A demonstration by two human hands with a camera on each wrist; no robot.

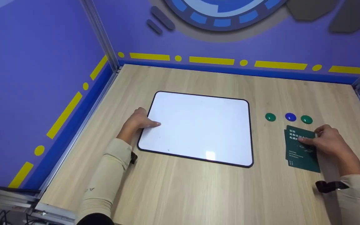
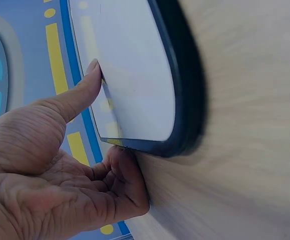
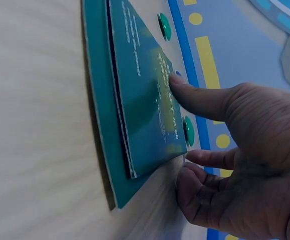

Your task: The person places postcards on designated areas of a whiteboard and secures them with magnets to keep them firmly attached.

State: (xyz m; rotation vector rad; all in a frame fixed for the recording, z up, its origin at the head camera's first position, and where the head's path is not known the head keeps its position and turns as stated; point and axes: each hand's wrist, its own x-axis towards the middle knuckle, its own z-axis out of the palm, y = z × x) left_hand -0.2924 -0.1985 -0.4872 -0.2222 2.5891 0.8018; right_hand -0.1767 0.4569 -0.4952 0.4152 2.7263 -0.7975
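At nine o'clock, left hand (image 1: pixel 138 120) grips whiteboard (image 1: pixel 198 128), likely stiff; at three, right hand (image 1: pixel 331 141) pinches green cards (image 1: pixel 303 159), likely bendable: edges suit both.

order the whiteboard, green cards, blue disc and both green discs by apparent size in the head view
1. Whiteboard
2. Green cards
3. Blue disc, left green disc, right green disc: too alike to rank

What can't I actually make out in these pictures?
Small print on the green cards, head view: too small to read.
Blue disc, right wrist view: mostly hidden by the right hand and cards.
Rest of the whiteboard, left wrist view: cut off by the top edge.
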